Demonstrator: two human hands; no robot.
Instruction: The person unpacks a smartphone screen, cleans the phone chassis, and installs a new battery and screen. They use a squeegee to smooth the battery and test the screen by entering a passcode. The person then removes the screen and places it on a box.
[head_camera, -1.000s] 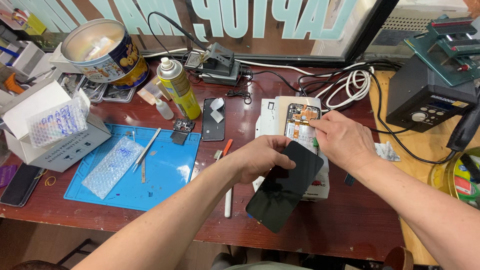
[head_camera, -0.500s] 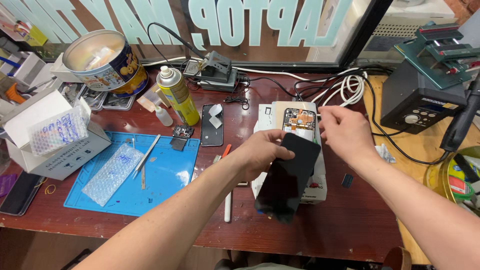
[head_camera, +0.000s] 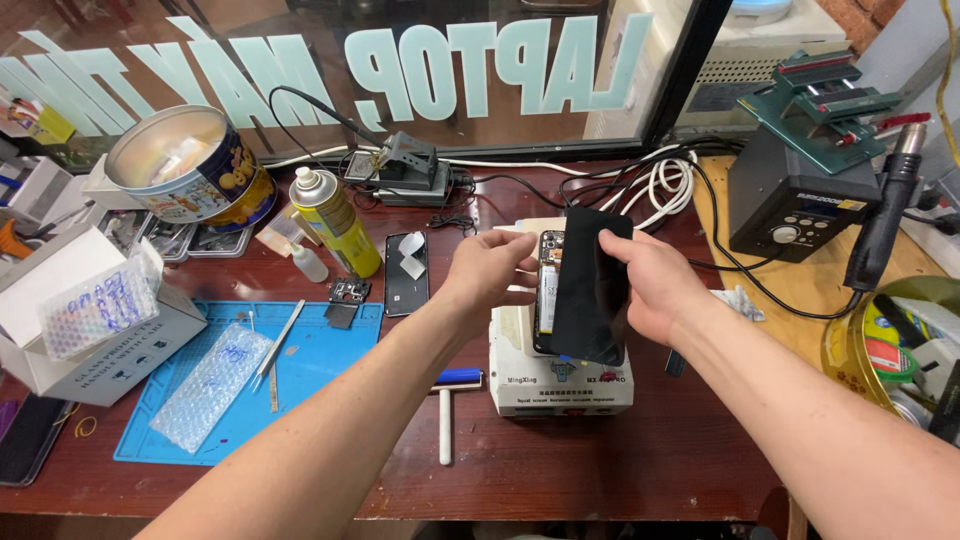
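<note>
Both my hands are raised over a white box-shaped machine (head_camera: 560, 385) at the middle of the desk. My right hand (head_camera: 648, 285) grips a black screen panel (head_camera: 592, 285) by its right edge and holds it upright. Behind the panel's left edge shows an opened phone body (head_camera: 547, 285) with its inner parts exposed. My left hand (head_camera: 490, 265) pinches the top left of that phone body. Panel and body sit close together like a half-opened book; whether they are still joined is hidden.
A blue work mat (head_camera: 320, 350) with bubble wrap (head_camera: 210, 385) and tweezers lies to the left. A yellow spray can (head_camera: 335, 220), a round tin (head_camera: 190, 170), a second phone (head_camera: 405, 275), a small roller (head_camera: 445, 400), a white cardboard box (head_camera: 80, 330) and a black hot-air station (head_camera: 800, 205) surround it.
The black panel, earlier tilted low over the machine's front left, now stands upright above the machine. Both hands have risen, and the phone body has been lifted with them.
</note>
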